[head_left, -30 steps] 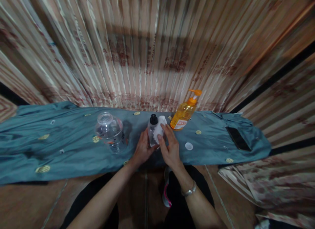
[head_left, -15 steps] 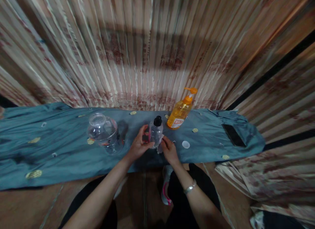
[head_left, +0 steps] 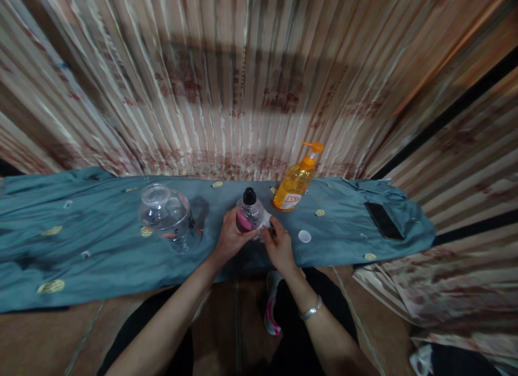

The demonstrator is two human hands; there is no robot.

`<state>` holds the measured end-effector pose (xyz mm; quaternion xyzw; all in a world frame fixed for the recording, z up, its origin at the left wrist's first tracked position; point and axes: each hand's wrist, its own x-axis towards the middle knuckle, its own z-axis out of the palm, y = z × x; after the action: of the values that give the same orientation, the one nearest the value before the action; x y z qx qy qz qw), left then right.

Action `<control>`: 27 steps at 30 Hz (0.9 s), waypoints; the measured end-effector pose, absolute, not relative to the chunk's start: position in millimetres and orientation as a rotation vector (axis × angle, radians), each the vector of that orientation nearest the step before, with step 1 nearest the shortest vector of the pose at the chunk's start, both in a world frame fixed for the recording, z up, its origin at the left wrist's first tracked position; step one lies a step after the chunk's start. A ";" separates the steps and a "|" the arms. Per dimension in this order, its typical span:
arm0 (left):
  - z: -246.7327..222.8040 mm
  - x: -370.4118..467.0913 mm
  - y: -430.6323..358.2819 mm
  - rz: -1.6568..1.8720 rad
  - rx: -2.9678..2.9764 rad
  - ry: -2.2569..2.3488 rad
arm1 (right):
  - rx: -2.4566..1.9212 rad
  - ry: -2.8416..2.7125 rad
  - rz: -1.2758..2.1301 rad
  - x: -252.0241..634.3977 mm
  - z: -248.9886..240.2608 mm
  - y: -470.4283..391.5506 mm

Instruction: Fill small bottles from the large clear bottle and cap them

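A small clear bottle with a black cap and a pink patch on its side stands between my hands. My left hand is wrapped round its left side. At its lower right, my right hand pinches a thin whitish piece against the bottle; whether this is a label or a tissue I cannot tell. An orange pump bottle with a white label stands behind and to the right. On the left is a large clear plastic jug. Right of my right hand lies a white disc.
A blue-green patterned cloth covers the long narrow table. Near its right end lies a black phone. Pleated curtains hang directly behind the table. My legs and a shoe are below the front edge.
The small bottle has shifted slightly left and its cap is now lower, with more of the pink patch showing. My left hand has closed further round it; my right hand has moved up a little.
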<state>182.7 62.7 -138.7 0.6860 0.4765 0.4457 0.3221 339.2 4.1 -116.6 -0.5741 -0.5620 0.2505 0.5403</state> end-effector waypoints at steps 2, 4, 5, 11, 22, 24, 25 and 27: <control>-138.4 184.0 62.1 1.179 1.806 1.256 | -1.396 -1.321 0.666 342.4 -128.2 8.0; -137.4 185.5 61.0 1.168 1.810 1.249 | -1.382 -1.304 0.713 344.7 -127.2 9.4; -136.6 186.1 60.2 1.158 1.812 1.247 | -1.364 -1.294 0.712 344.9 -122.1 9.0; -132.3 186.4 57.0 1.119 1.799 1.290 | -1.235 -1.451 0.341 332.2 -81.9 -0.4; -138.7 186.8 48.4 1.176 1.847 1.273 | -1.314 -1.457 0.281 344.2 -104.4 9.9; -142.0 184.1 48.8 1.187 1.853 1.262 | -1.361 -1.439 0.339 348.3 -109.3 12.8; -143.4 182.8 49.8 1.192 1.851 1.262 | -1.370 -1.444 0.362 348.9 -110.3 13.0; -145.5 181.1 52.3 1.199 1.839 1.263 | -1.355 -1.460 0.373 347.6 -107.4 10.4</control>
<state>181.1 52.3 -145.5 0.6927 0.4759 0.4516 0.2996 347.6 10.4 -107.4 -0.5675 -0.6112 0.1561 0.5291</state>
